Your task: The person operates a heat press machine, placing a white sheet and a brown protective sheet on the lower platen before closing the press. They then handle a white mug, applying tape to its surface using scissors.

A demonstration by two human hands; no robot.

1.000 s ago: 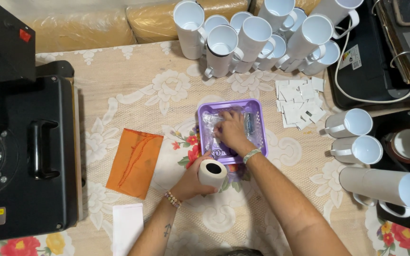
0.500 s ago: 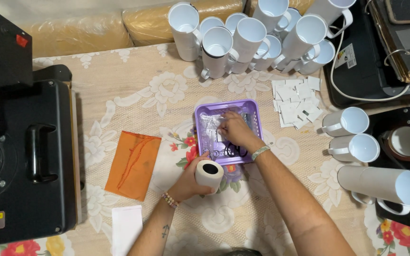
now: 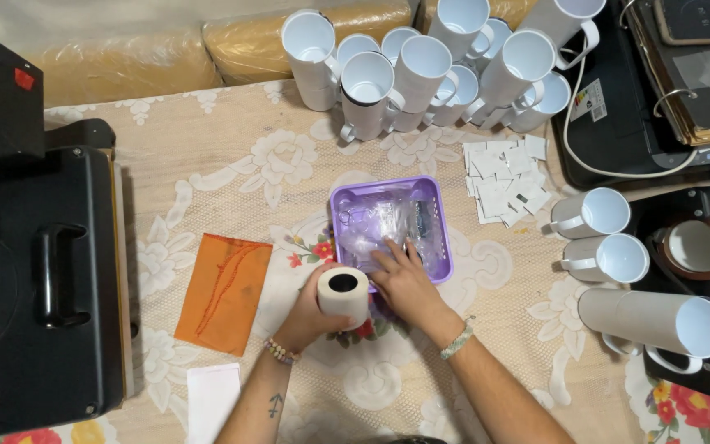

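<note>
Lace tablecloth lies bare beyond the purple tray. Left hand grips a wrapped mug just before the tray. Right hand rests open-fingered inside it.

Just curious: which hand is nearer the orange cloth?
Left. The left hand holds a white mug just right of the orange cloth; the right hand reaches into the purple tray farther right.

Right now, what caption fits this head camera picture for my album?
Left hand holds a paper-wrapped mug while right hand reaches into a purple tray.
</note>
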